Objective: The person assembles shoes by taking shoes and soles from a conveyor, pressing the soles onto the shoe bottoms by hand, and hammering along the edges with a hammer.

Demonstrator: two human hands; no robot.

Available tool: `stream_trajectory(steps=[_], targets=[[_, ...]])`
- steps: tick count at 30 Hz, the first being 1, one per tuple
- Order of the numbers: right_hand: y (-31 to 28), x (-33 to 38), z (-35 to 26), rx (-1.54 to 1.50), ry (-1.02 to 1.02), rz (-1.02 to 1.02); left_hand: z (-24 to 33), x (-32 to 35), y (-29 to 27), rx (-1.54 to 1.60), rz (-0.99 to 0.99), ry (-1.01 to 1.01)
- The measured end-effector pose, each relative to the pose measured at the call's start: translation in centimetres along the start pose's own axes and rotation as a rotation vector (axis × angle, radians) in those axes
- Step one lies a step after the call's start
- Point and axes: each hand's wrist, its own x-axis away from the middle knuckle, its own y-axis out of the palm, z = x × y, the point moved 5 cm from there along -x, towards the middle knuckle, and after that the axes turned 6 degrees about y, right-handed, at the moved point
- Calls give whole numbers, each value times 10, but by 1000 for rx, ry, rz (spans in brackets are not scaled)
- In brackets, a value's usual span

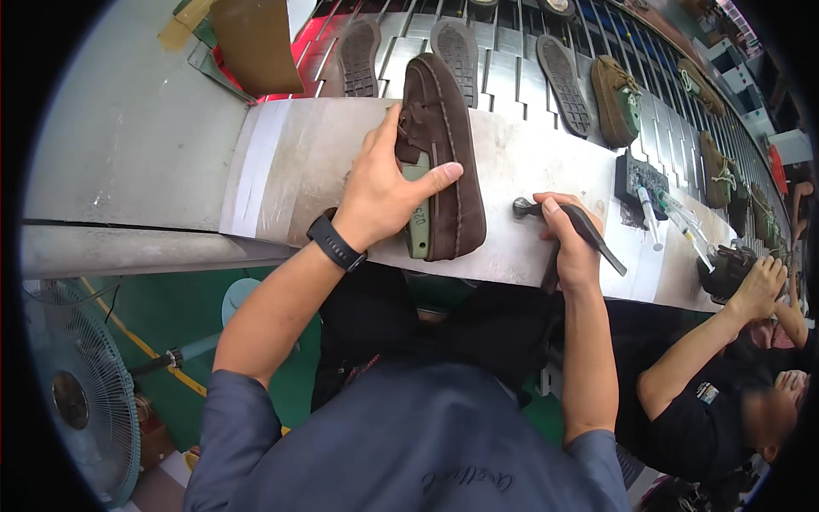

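Observation:
A dark brown moccasin-style shoe lies on its side on the pale worktable, with a green shoe last showing in its opening. My left hand is closed around the shoe, thumb across the stitched edge and fingers along the laced upper. To the right, my right hand grips a dark metal hammer. Its rounded face points toward the shoe, and its long curved end slants down to the right. Hammer and shoe are apart. Part of the handle is hidden by my fingers.
Beyond the pale worktable runs a slatted metal conveyor carrying soles and brown shoes. A black block and syringes lie at right. A co-worker's hand holds a dark shoe. A fan stands lower left.

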Motion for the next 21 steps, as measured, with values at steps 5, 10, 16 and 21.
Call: stream_trajectory(steps=[5,10,16,21], targets=[[17,5,-3,-43,-9,-147,-9,6,-6,258,-2,-27],[37,11,-3,-309,119,-225,-18,-10,-12,128,-13,-100],[42,33,-24,-323,-24,-191,-18,-6,-4,-271,92,38],[50,32,-41,-144,-206,-89,-11,-6,-2,-290,121,75]])
